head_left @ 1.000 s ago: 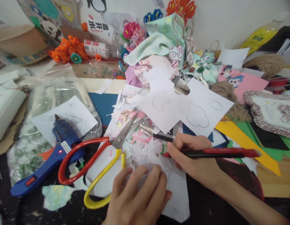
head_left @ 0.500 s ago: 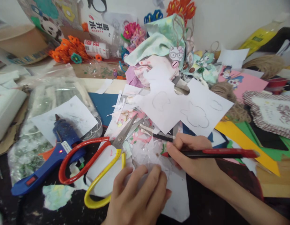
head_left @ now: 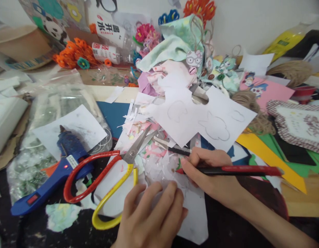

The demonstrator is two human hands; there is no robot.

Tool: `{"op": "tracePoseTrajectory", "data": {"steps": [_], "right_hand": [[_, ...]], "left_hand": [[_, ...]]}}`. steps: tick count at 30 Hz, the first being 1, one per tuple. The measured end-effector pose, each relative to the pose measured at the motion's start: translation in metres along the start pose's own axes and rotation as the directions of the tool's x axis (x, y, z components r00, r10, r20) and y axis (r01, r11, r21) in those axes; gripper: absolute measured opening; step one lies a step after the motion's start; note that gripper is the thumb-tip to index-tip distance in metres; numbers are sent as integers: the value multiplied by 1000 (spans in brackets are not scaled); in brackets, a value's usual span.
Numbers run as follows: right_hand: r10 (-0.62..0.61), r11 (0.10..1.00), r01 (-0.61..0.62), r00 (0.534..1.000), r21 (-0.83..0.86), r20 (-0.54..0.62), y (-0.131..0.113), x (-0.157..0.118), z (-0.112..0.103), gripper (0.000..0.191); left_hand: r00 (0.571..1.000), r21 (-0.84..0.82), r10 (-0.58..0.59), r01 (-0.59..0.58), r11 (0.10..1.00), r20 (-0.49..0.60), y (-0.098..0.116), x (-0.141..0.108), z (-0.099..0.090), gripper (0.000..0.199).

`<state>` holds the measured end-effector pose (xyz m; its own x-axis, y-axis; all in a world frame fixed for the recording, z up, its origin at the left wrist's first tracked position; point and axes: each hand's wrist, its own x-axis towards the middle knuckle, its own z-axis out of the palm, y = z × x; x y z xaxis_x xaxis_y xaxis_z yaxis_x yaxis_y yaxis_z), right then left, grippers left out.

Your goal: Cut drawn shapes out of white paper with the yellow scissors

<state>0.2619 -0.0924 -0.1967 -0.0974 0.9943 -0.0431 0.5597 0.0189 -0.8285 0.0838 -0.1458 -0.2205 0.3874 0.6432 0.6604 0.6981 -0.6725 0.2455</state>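
My right hand (head_left: 213,175) is closed round a red and black pen (head_left: 242,170), which lies nearly level with its red end pointing right. My left hand (head_left: 151,213) rests with bent, slightly spread fingers on white paper (head_left: 194,217) at the bottom centre; what lies under its palm is hidden. Left of it are scissors (head_left: 132,153) with one red and one yellow handle, blades slightly apart. Beyond my hands lie white sheets (head_left: 183,117) with pencil outlines on them. Paper scraps (head_left: 146,127) are heaped between the scissors and the sheets.
A blue glue gun (head_left: 68,155) with a lit red light lies on the left, beside a clear plastic bag (head_left: 27,175). Cloth pouches (head_left: 169,51), orange flowers (head_left: 74,53) and bottles (head_left: 105,53) stand at the back. Twine (head_left: 252,110) and a checked-edge frame (head_left: 298,120) are on the right.
My right hand and the pen have shifted very slightly left. My left hand stays on the paper.
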Motion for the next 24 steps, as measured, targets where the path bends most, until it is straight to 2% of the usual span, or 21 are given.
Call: {"op": "tracePoseTrajectory", "data": {"steps": [9,13,15,19,24], "right_hand": [[-7,1000,6,1000,9,29,0,-2,0,39],[47,997,-42,994,59,-97,3,-1,-3,39],[54,996,-45,992,78,-118,4,-1,-5,39],[-5,996,10,998,86,-65,6,-3,-9,39],[-6,995,7,1000,95,-10,5,-3,-10,37]], "left_hand": [[1000,10,5,-5,1000,0,0,1,0,14],[1000,13,7,-7,1000,18,0,0,-1,15],[1000,14,0,0,1000,29,0,-1,-1,14],[999,14,1,-2,1000,50,0,-3,-1,11],[999,14,10,-10,1000,54,-1,-4,-2,11]]}}
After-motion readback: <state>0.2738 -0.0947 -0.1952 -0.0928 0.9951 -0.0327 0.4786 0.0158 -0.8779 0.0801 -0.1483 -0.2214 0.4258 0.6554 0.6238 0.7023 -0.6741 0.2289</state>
